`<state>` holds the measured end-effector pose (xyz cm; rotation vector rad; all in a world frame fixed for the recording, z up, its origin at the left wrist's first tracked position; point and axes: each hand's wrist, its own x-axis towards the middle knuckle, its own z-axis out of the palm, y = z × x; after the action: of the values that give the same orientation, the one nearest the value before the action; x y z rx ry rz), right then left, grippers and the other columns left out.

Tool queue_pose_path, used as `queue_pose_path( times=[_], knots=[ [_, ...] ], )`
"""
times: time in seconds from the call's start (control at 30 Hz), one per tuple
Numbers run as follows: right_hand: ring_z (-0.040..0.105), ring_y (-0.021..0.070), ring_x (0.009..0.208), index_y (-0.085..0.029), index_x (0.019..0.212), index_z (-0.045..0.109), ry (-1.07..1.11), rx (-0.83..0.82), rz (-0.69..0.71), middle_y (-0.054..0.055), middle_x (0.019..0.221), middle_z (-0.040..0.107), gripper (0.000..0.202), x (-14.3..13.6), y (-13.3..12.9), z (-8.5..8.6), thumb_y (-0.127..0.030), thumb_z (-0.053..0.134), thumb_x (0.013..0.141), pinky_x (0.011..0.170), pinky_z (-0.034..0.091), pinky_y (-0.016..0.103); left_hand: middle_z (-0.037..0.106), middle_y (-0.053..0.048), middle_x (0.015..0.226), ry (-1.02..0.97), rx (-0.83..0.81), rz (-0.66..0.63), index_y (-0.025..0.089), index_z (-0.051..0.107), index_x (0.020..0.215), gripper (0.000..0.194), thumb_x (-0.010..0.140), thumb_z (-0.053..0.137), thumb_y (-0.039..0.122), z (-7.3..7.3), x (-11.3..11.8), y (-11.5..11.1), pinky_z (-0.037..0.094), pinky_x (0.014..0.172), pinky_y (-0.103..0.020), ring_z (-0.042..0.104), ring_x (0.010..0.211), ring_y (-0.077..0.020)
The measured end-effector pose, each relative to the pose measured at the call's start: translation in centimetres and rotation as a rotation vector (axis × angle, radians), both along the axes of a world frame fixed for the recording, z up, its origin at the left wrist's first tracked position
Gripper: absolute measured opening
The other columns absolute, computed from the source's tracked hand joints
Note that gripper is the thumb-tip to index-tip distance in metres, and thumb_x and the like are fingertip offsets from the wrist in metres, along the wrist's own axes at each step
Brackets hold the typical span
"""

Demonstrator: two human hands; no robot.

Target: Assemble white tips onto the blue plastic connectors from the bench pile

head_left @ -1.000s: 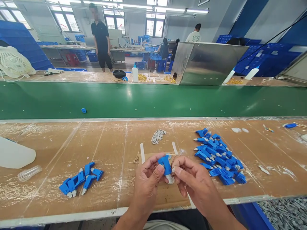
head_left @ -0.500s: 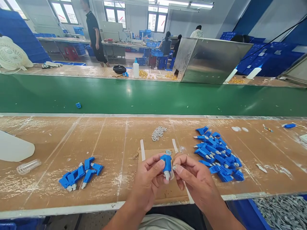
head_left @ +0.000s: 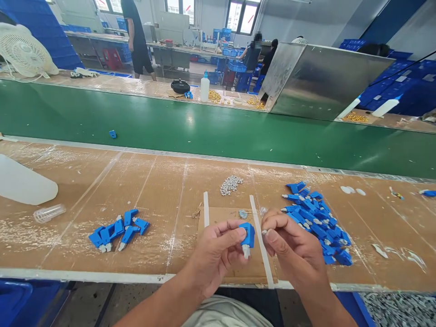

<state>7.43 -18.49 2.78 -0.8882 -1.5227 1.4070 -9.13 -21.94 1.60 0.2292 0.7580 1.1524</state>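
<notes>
My left hand (head_left: pixel 221 250) grips a blue plastic part (head_left: pixel 249 235) with a light grey tip pointing down. Just to its right, my right hand (head_left: pixel 293 247) pinches a small grey piece (head_left: pixel 264 232) between thumb and forefinger, apart from the blue part. Both hands are above a cardboard sheet (head_left: pixel 235 272) taped to the table by white strips. A heap of blue parts with grey tips (head_left: pixel 316 222) lies right of my right hand. Farther left is a smaller group of similar parts (head_left: pixel 117 230). Beyond my hands sits a little pile of grey pieces (head_left: pixel 231 185).
A white bottle (head_left: pixel 27 181) and a clear plastic tube (head_left: pixel 49 212) lie at the left. Behind the table runs a green belt (head_left: pixel 190 122) carrying one blue piece (head_left: pixel 112 134). A bin of grey parts (head_left: pixel 398 311) stands below right. Several people are in the background.
My right hand has drawn away to the right with the small grey piece, widening the gap to the blue part. The head view has tilted and shifted slightly.
</notes>
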Motion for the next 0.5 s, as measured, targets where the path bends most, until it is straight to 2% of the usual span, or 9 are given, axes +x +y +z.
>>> queue_pose_path(
  times=[0.07, 0.13, 0.3, 0.5],
  knots=[
    [0.038, 0.0135, 0.060, -0.023, 0.085, 0.062, 0.101, -0.216, -0.025, -0.001, 0.075, 0.045, 0.019, -0.6, -0.5, -0.1, -0.040, 0.062, 0.093, 0.052, 0.031, 0.026, 0.065, -0.004, 0.081, 0.124, 0.163, 0.119, 0.012, 0.071, 0.103, 0.029, 0.079, 0.078, 0.026, -0.5, 0.3, 0.0, 0.056, 0.054, -0.017, 0.061, 0.064, -0.0096],
    [0.037, 0.0122, 0.059, -0.021, 0.083, 0.060, 0.151, -0.337, -0.024, -0.002, 0.073, 0.045, 0.022, -1.2, -1.0, -0.4, -0.041, 0.064, 0.092, 0.050, 0.029, 0.024, 0.064, -0.003, 0.083, 0.202, 0.273, 0.204, 0.015, 0.070, 0.107, 0.030, 0.081, 0.077, 0.026, -1.1, 0.5, 0.1, 0.058, 0.058, -0.020, 0.062, 0.069, -0.0103],
    [0.038, 0.0112, 0.059, -0.020, 0.085, 0.060, 0.118, -0.307, -0.074, -0.002, 0.071, 0.047, 0.024, -2.0, -1.6, -1.1, -0.043, 0.061, 0.094, 0.051, 0.032, 0.023, 0.066, -0.003, 0.093, 0.241, 0.331, 0.231, 0.020, 0.069, 0.109, 0.029, 0.082, 0.076, 0.026, -2.2, 0.6, 0.2, 0.059, 0.063, -0.022, 0.062, 0.073, -0.0110],
    [0.038, 0.0112, 0.059, -0.020, 0.085, 0.060, 0.098, -0.278, -0.084, -0.002, 0.070, 0.049, 0.023, -2.0, -1.4, -1.4, -0.042, 0.060, 0.095, 0.051, 0.031, 0.023, 0.066, -0.004, 0.094, 0.269, 0.340, 0.246, 0.020, 0.070, 0.107, 0.030, 0.080, 0.077, 0.029, -2.1, 0.8, 0.1, 0.060, 0.064, -0.025, 0.062, 0.073, -0.0123]
  ],
)
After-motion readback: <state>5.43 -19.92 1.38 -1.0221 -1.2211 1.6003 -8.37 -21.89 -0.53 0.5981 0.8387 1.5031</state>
